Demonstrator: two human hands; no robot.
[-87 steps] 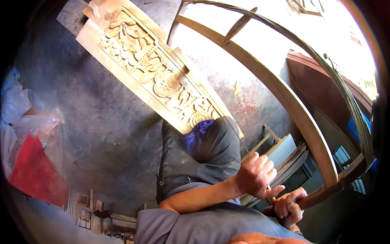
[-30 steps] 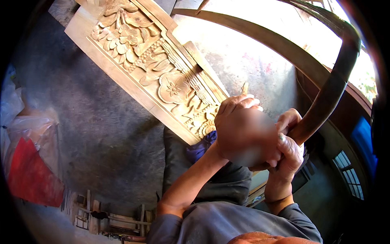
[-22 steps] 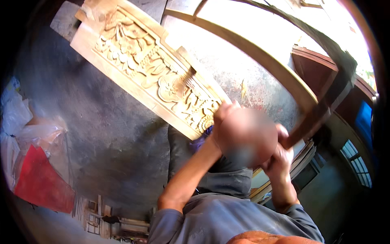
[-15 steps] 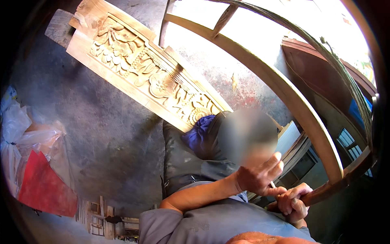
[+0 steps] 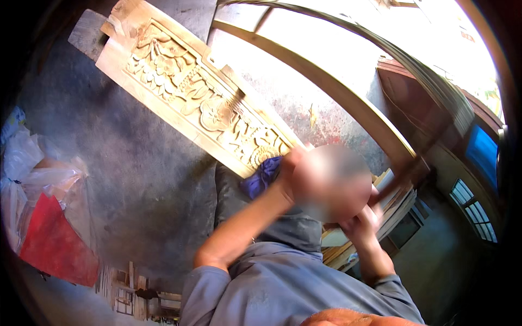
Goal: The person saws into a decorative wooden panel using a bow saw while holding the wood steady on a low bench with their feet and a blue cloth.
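A large wooden frame saw (image 5: 356, 98) with a twisted cord along its outer side spans the upper right. Around the lower end of its dark wooden arm my right hand (image 5: 367, 220) is closed, partly covered by a blurred round patch. My left hand (image 5: 293, 176) is raised to the left of it, near the lower end of a carved wooden panel (image 5: 217, 117). Motion and the patch hide most of its fingers, so I cannot tell what it holds. Flowers and leaves stand in relief on the panel. A purple cloth (image 5: 263, 176) lies beside the panel's near end.
Clear plastic bags (image 5: 22, 157) and a red sheet (image 5: 57, 244) lie at the left on the grey floor (image 5: 147, 168). Stacked boards (image 5: 394, 214) are to the right of my hands. Wooden pieces (image 5: 138, 293) show at the lower left. Strong light falls from the upper right.
My hands have moved apart and up. The left went up and left, away from the right. The saw's arm has swung up and left with my right hand.
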